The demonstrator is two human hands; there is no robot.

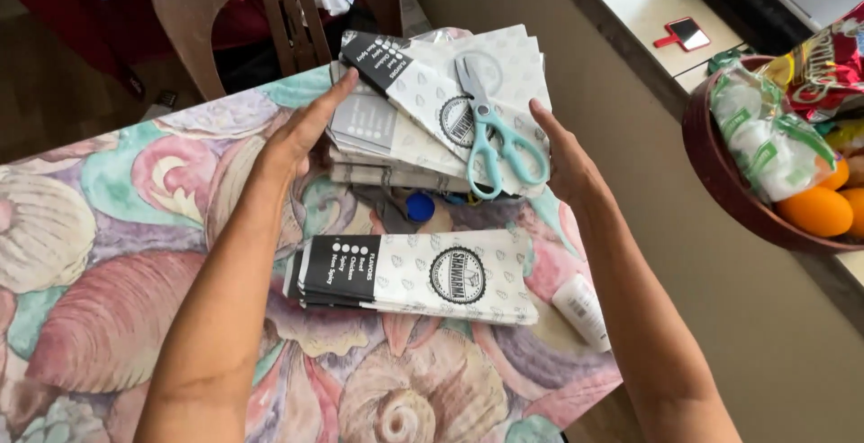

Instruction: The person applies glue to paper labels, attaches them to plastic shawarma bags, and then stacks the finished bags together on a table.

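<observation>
A tall pile of white and black paper bags [409, 128] lies at the far side of the table, with teal-handled scissors [493, 133] resting on top. My left hand [301, 133] presses flat against the pile's left side, fingers straight. My right hand [562, 151] is flat at the pile's right edge, close to the scissor handles. Neither hand grips anything. A smaller stack of the same bags [423, 277] lies nearer me, between my forearms.
The table wears a shell-patterned cloth [99, 254]. A blue cap [419, 206] and a white tube [582, 311] lie by the stacks. A wooden chair [270, 11] stands behind. At right, a dark bowl [711, 169] holds fruit and packets; a small red mirror [686, 35] lies on the ledge.
</observation>
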